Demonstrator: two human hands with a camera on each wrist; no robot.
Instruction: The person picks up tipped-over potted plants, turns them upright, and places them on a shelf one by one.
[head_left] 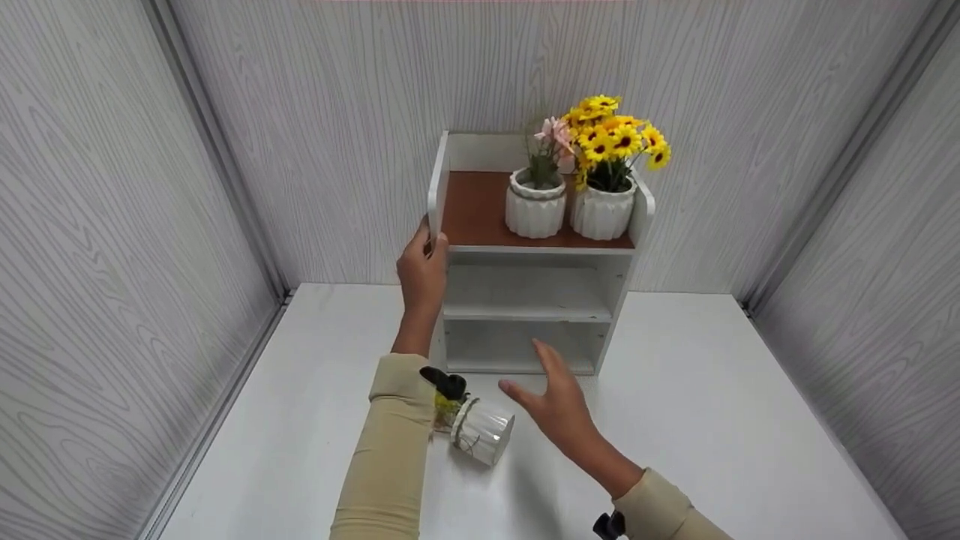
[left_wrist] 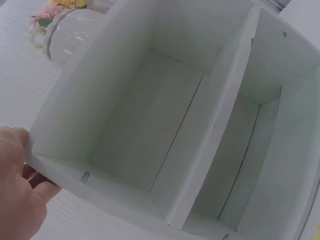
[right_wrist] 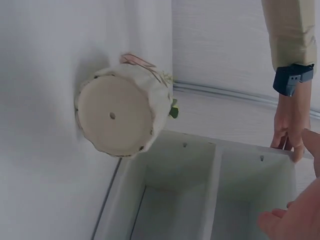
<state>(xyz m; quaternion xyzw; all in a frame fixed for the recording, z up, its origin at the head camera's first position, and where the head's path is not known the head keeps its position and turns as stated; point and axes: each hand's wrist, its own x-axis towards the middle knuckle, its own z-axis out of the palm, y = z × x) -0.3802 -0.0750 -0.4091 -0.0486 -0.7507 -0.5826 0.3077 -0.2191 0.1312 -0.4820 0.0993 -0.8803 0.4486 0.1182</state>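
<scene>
A small white shelf unit [head_left: 529,319] with a brown top board stands at the back of the table. My left hand [head_left: 422,277] grips the edge of its left side panel, fingers behind the panel in the left wrist view. Palm turned inward, my right hand [head_left: 559,405] hovers in front of the lowest compartment with thumb and fingers spread, holding nothing. Between the two arms a white flower pot [head_left: 484,431] lies on its side; its yellow flowers are partly hidden by the left sleeve. The right wrist view shows that pot's base [right_wrist: 115,116] with a small hole.
On the shelf's top stand a white pot with pink flowers [head_left: 535,206] and a white pot with yellow sunflowers [head_left: 604,214]. The white table [head_left: 712,405] is bounded by wood-grain panels [head_left: 112,225] at left, right and back.
</scene>
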